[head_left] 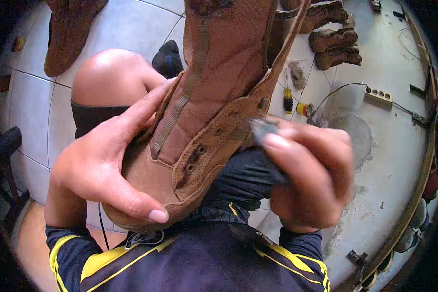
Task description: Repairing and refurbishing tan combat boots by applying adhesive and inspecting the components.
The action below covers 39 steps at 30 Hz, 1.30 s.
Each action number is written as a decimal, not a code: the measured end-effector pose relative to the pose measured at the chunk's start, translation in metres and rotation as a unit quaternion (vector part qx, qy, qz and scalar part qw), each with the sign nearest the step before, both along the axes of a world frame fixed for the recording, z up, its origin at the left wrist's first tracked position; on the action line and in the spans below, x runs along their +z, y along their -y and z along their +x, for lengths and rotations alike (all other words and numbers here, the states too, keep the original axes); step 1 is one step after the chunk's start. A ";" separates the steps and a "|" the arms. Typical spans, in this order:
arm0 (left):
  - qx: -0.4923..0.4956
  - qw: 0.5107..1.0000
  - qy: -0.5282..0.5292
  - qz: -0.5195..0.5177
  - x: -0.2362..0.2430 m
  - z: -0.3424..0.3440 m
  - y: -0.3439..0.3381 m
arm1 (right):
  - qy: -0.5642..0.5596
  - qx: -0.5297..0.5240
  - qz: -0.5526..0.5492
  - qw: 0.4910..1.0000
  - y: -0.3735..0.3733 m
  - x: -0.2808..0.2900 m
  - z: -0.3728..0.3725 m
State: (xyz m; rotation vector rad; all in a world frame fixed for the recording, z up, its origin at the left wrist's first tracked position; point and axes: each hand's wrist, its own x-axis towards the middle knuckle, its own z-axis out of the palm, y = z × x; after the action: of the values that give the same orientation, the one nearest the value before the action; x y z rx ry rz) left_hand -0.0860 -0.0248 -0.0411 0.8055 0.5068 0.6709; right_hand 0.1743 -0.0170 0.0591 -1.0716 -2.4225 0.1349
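A tall brown boot (228,68) lies tilted across my lap, with an open lace flap edged by metal eyelets. My left hand (102,160) is closed round its toe end, thumb on the lower front and fingers along the far edge. My right hand (311,170), blurred, pinches a small grey object (265,129) at the eyelet flap, just below the upper eyelets. I cannot make out what that object is.
Several brown boot pieces (333,41) lie on the tiled floor (29,112). A yellow-and-black screwdriver (288,100), a plastic bag (297,75), a yellow roll (304,109) and a power strip (378,97) with cables are at the right. A dark brown item (68,29) is upper left.
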 end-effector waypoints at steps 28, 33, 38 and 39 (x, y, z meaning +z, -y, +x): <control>0.013 0.988 -0.154 -0.007 -0.020 0.105 0.092 | -0.368 -0.127 -0.250 0.887 0.103 -0.106 0.120; -0.086 0.909 -0.353 0.206 -0.004 0.109 0.069 | -0.333 -0.026 -0.170 0.927 0.094 -0.124 0.132; -0.077 0.925 -0.308 0.211 -0.006 0.115 0.061 | -0.269 0.042 -0.081 0.959 0.070 -0.130 0.136; -0.078 0.924 -0.309 0.210 -0.009 0.115 0.063 | -0.232 0.039 -0.088 0.968 0.070 -0.128 0.137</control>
State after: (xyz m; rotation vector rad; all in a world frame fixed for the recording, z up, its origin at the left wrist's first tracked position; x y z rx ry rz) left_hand 0.0295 -0.0879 -0.0505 1.4668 0.8715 0.3660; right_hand 0.3115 -0.0870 -0.0685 -0.8956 -2.0524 0.5719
